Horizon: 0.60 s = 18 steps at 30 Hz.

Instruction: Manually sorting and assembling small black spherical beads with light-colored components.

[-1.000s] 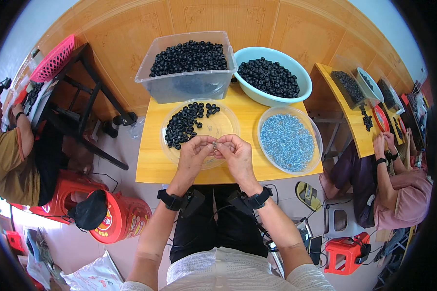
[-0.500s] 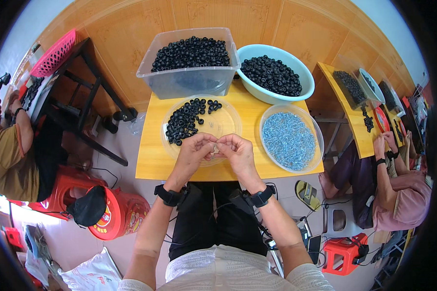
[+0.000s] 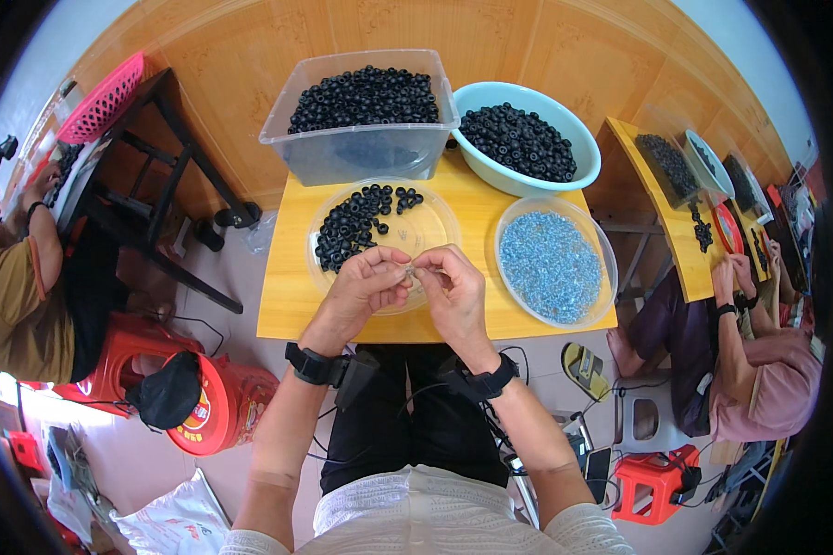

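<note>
My left hand and my right hand meet over the near edge of a round clear tray. Both are closed in a pinch, fingertips almost touching. Between them shows something small and pale, too tiny to name. Black beads, round with holes, lie loose in the tray's left half, just beyond my left hand. To the right of my right hand stands a round clear tub of small blue glassy beads.
Behind the tray stand a clear bin and a light blue basin, both filled with black beads. All rest on a yellow table. People work at tables on both sides. A red bucket with a black cap sits at lower left.
My left wrist has turned and its fingers have opened out a little from the right ones. Both hands have shifted slightly away from me, still pinching.
</note>
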Each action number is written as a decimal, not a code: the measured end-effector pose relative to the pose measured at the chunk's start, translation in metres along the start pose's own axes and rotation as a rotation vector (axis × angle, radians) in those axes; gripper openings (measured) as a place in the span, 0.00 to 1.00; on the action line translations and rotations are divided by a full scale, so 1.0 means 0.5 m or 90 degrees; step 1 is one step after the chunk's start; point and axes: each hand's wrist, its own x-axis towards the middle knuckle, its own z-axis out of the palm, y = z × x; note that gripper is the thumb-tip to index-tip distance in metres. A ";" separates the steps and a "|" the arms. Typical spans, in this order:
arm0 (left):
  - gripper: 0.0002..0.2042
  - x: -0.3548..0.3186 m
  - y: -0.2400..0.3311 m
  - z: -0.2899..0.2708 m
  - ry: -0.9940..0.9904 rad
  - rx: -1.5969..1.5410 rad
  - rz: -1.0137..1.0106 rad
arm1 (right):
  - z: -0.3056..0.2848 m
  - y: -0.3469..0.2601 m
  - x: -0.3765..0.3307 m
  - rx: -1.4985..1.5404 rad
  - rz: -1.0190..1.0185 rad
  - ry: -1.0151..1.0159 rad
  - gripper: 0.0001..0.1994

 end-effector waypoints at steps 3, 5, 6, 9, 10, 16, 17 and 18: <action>0.07 -0.001 -0.001 0.006 0.039 0.043 0.040 | 0.012 0.010 -0.010 0.180 0.127 0.071 0.06; 0.07 0.002 -0.002 0.017 0.057 0.070 0.053 | 0.007 0.034 -0.023 0.198 0.154 0.056 0.05; 0.07 0.003 -0.001 0.023 0.056 0.088 0.068 | 0.004 0.042 -0.028 0.214 0.179 0.041 0.05; 0.07 0.000 -0.006 0.021 0.043 0.133 0.105 | 0.013 0.037 -0.033 0.236 0.205 0.021 0.07; 0.07 0.000 -0.007 0.018 0.035 0.163 0.127 | 0.013 0.031 -0.032 0.236 0.205 0.020 0.07; 0.06 -0.006 -0.002 0.028 0.026 0.183 0.147 | 0.003 0.004 -0.025 0.453 0.290 0.009 0.06; 0.06 -0.006 -0.004 0.029 0.025 0.182 0.147 | 0.001 0.004 -0.025 0.422 0.272 0.014 0.07; 0.06 -0.006 -0.006 0.031 0.034 0.196 0.142 | 0.000 0.004 -0.025 0.391 0.255 0.020 0.07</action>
